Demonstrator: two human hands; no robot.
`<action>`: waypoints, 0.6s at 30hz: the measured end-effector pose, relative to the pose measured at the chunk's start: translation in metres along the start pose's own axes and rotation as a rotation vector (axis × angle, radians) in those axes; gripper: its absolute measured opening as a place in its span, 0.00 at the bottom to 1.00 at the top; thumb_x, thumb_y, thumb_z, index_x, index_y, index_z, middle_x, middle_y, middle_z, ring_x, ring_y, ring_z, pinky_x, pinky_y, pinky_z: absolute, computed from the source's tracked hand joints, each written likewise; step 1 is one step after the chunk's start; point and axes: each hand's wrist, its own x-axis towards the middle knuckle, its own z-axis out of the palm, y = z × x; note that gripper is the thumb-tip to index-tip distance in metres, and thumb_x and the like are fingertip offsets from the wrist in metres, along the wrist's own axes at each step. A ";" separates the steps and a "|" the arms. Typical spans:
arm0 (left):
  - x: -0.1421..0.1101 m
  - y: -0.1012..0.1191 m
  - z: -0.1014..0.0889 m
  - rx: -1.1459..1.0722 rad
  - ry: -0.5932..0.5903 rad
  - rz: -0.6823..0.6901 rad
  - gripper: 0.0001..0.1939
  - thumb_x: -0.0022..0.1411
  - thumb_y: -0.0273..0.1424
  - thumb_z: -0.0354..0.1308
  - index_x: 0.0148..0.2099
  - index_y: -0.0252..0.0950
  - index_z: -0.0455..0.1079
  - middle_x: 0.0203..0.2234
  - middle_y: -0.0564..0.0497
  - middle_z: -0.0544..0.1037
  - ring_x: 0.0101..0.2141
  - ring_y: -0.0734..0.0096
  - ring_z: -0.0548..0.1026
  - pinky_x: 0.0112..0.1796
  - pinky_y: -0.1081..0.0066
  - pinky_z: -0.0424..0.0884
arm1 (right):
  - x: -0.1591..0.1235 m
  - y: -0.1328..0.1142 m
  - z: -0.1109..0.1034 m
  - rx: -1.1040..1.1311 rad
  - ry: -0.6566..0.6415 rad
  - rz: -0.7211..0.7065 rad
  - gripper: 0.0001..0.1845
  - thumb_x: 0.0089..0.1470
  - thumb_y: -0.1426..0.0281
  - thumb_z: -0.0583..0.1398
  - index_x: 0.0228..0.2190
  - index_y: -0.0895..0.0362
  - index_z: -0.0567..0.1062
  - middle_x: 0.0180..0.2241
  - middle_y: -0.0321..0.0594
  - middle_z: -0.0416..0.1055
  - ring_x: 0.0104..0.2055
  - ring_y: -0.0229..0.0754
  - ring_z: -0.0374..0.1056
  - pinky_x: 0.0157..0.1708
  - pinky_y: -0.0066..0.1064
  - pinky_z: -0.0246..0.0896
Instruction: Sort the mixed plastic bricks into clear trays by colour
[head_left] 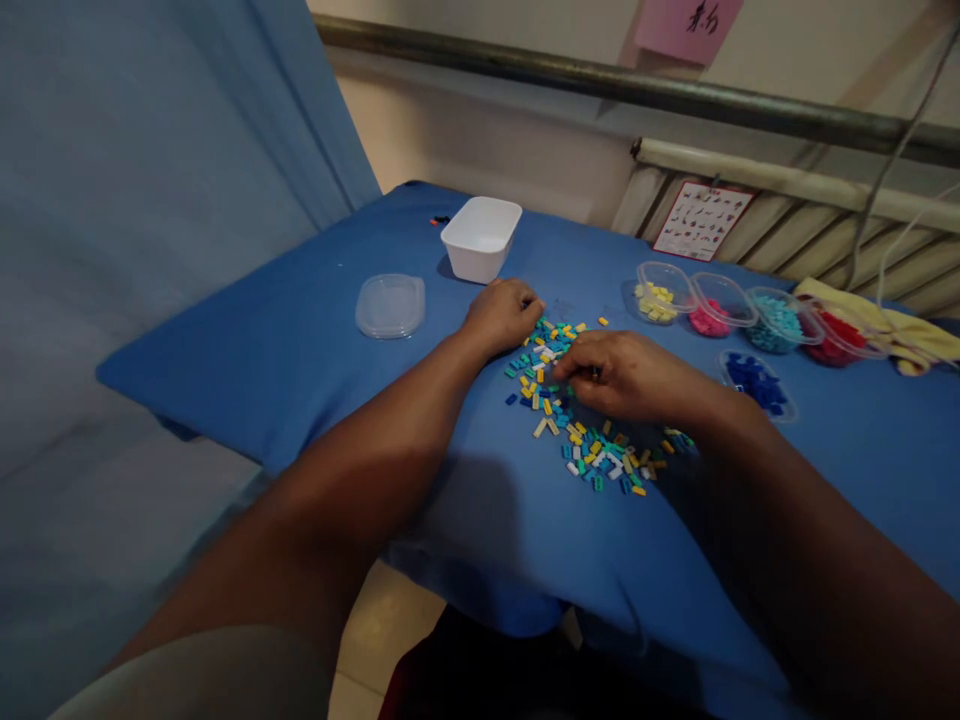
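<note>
Small building bricks (592, 455) in yellow, teal, green, white and blue lie loosely scattered over a blue cloth. At the far left end of the scatter is my left hand (502, 315), its fingers curled in; whatever they may hold is hidden. My right hand (622, 372) reaches in from the right, just above the middle of the bricks. Its thumb and fingers are drawn together and point down among them, and I cannot make out what is between them. Beyond my left hand stands a white plastic tub (480, 240).
A clear lid (390, 306) lies left. Clear containers hold yellow bricks (655, 301), pink bricks (709, 318), turquoise bricks (776, 322) and red bricks (834, 338). Dark blue bricks (756, 382) sit in a shallow one nearer me. A yellow cloth (892, 325), radiator (795, 215) and curtain (172, 180) border the table.
</note>
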 end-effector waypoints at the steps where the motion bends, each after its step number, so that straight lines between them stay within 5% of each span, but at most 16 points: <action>1: 0.000 0.000 0.000 0.002 0.001 -0.002 0.16 0.74 0.35 0.57 0.42 0.36 0.86 0.43 0.43 0.87 0.47 0.55 0.82 0.51 0.61 0.75 | -0.002 -0.001 -0.002 0.024 -0.029 -0.024 0.19 0.59 0.80 0.62 0.44 0.51 0.88 0.44 0.39 0.87 0.46 0.47 0.81 0.49 0.34 0.71; 12: 0.002 -0.005 0.002 -0.032 0.007 0.029 0.17 0.75 0.35 0.57 0.44 0.33 0.86 0.46 0.40 0.87 0.50 0.52 0.82 0.53 0.58 0.75 | 0.000 -0.007 0.003 -0.134 -0.173 -0.010 0.11 0.59 0.76 0.66 0.36 0.49 0.88 0.40 0.39 0.86 0.41 0.47 0.79 0.41 0.34 0.66; 18: 0.001 -0.004 0.000 -0.013 -0.003 0.022 0.16 0.75 0.36 0.56 0.41 0.36 0.85 0.43 0.42 0.87 0.47 0.55 0.82 0.53 0.60 0.75 | -0.011 -0.007 -0.019 -0.073 -0.227 0.094 0.08 0.57 0.74 0.66 0.32 0.50 0.85 0.31 0.34 0.83 0.30 0.42 0.73 0.31 0.33 0.57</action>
